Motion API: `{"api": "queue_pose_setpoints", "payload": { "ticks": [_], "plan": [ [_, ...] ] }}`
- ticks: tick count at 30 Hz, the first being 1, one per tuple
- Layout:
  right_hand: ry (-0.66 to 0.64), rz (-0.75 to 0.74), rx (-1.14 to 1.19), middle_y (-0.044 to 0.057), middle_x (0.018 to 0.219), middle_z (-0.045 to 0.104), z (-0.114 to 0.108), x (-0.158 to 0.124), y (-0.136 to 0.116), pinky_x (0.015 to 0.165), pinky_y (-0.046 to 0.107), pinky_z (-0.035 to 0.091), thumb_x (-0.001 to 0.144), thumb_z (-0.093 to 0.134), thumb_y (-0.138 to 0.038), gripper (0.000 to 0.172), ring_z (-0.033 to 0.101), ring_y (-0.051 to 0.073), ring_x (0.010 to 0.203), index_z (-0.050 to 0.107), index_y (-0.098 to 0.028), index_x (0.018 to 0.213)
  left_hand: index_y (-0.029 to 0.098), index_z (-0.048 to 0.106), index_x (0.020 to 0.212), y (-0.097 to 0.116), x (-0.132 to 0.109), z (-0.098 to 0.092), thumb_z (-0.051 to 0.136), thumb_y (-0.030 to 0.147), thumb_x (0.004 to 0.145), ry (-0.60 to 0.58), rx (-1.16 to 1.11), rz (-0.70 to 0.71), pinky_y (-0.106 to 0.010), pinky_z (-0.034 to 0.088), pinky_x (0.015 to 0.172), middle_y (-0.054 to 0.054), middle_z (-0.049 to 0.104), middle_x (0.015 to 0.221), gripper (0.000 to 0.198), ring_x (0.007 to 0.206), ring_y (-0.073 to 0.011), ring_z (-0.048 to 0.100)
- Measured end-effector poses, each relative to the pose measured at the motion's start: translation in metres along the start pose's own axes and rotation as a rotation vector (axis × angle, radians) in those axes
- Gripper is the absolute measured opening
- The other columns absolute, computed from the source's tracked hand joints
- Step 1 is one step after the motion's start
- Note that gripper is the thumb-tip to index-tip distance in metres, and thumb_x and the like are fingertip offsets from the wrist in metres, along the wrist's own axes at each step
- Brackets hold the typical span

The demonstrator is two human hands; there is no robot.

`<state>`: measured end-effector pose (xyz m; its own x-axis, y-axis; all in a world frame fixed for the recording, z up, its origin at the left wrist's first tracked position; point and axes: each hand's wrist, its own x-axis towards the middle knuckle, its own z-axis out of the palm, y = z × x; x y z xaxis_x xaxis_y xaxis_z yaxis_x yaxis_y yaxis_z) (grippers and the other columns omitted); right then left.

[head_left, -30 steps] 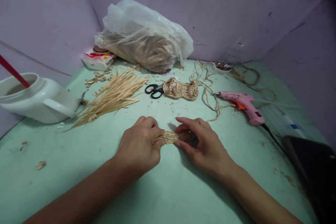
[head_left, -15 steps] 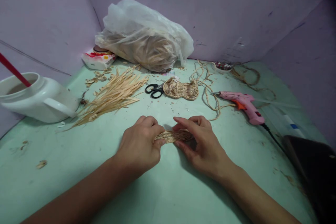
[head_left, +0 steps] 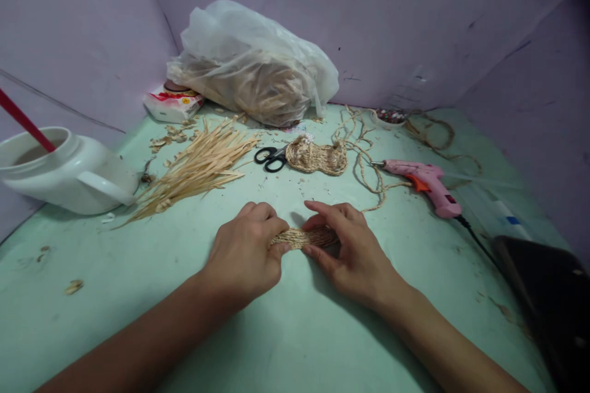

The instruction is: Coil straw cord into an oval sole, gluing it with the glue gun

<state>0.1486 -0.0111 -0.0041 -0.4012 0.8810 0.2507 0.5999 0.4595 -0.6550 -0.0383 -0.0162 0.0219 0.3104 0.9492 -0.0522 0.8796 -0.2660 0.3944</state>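
Observation:
A braided straw piece (head_left: 299, 238) is stretched between both hands, low over the green table. My left hand (head_left: 251, 249) pinches its left end between thumb and fingers. Around its right part my right hand (head_left: 348, 245) is curved, thumb below and fingers above, with the index finger raised off it; the right end is hidden in the palm. Beyond the hands lies another braided straw piece (head_left: 318, 158) with two rounded ends, touching black-handled scissors (head_left: 271, 159) on its left.
Dry straw strips (head_left: 207, 159) lie at the left, beside a white pitcher (head_left: 87, 166). A plastic bag (head_left: 258, 67) and a small box (head_left: 173, 104) stand at the back. Twisted cord (head_left: 364, 166), a pink glue gun (head_left: 426, 183) and a dark object (head_left: 539, 301) lie at the right.
My right hand has shifted very slightly to the left along the braided piece. My left hand keeps its hold in nearly the same place.

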Motion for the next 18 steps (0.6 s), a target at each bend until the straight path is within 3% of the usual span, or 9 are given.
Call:
{"api": "queue_pose_setpoints", "payload": {
  "ticks": [9, 14, 18],
  "plan": [
    [0.016, -0.036, -0.039, 0.005, 0.096, 0.068, -0.0006, 0.0015, -0.0027, 0.086, 0.047, 0.038, 0.075, 0.060, -0.012, 0.052, 0.048, 0.025, 0.092, 0.045, -0.021, 0.125, 0.021, 0.061, 0.108, -0.0020, -0.0002, -0.0023, 0.058, 0.030, 0.077, 0.076, -0.066, 0.014, -0.040, 0.049, 0.080, -0.006, 0.060, 0.106, 0.032, 0.100, -0.0242, 0.052],
    [0.018, -0.048, -0.048, 0.004, 0.096, 0.068, -0.0007, 0.0011, -0.0041, 0.087, 0.047, 0.037, 0.073, 0.061, -0.010, 0.054, 0.047, 0.024, 0.092, 0.045, -0.021, 0.124, 0.021, 0.063, 0.105, -0.0014, 0.0021, -0.0002, 0.060, 0.022, 0.072, 0.107, -0.079, 0.120, -0.041, 0.045, 0.086, -0.007, 0.059, 0.104, 0.034, 0.102, -0.0251, 0.048],
    [0.022, -0.042, -0.039, 0.004, 0.097, 0.067, -0.0001, 0.0019, -0.0033, 0.086, 0.046, 0.037, 0.073, 0.060, -0.010, 0.055, 0.047, 0.024, 0.092, 0.044, -0.021, 0.124, 0.018, 0.065, 0.103, 0.0016, 0.0057, 0.0033, 0.058, 0.020, 0.070, 0.095, -0.044, 0.126, -0.045, 0.042, 0.086, -0.008, 0.058, 0.100, 0.034, 0.100, -0.0271, 0.046]
  ]
}}
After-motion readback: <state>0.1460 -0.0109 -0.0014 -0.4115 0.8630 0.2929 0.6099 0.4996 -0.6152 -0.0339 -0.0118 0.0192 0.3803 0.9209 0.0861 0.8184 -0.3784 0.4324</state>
